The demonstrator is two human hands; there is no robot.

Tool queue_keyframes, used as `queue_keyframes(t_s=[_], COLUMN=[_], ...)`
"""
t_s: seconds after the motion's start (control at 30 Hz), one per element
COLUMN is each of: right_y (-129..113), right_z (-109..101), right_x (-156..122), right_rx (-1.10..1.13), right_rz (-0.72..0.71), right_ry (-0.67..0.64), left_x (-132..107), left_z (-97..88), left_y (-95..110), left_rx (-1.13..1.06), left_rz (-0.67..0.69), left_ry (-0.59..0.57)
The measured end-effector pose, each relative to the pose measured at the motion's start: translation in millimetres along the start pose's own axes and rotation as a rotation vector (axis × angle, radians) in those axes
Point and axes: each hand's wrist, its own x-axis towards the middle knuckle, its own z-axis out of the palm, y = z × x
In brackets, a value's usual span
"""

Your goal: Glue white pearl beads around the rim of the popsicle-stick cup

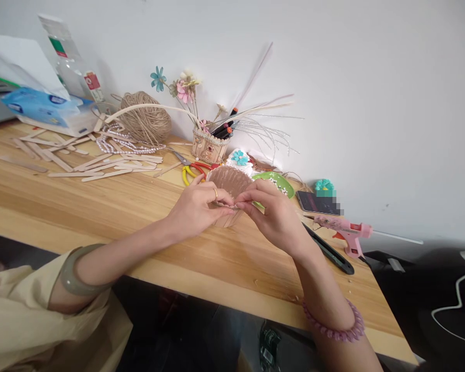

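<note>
A round pot with a brown inside and wooden craft sticks (229, 179) around its outer wall stands on the table between my hands. My left hand (197, 205) is closed at the pot's near rim, with thumb and fingertips pinched on it. Facing it, my right hand (275, 212) makes a pinch at the same spot on the rim. Something tiny and pale shows at the fingertips, too small to name. Just behind my right hand lies a green plate (282, 182) with small white beads, partly covered by the hand.
Pliers (186, 175), loose craft sticks (96, 168), a pearl strand (134, 147) and a twine ball (145, 121) lie left. Behind stands a decorated pot (205, 144) with pens and flowers. A phone (318, 202), a pink glue gun (346, 230) and a dark cutter (331, 250) lie right.
</note>
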Motion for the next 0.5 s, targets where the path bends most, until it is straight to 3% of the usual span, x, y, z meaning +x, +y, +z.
queue_keyframes(t_s=[0.5], right_y=[0.0], right_z=[1.1], right_x=[-0.1], right_rx=[-0.011], right_rz=[-0.014], right_ry=[0.020], left_x=[0.5], left_z=[-0.7], left_y=[1.7], left_rx=[-0.008], left_rz=[-0.024], left_ry=[-0.006])
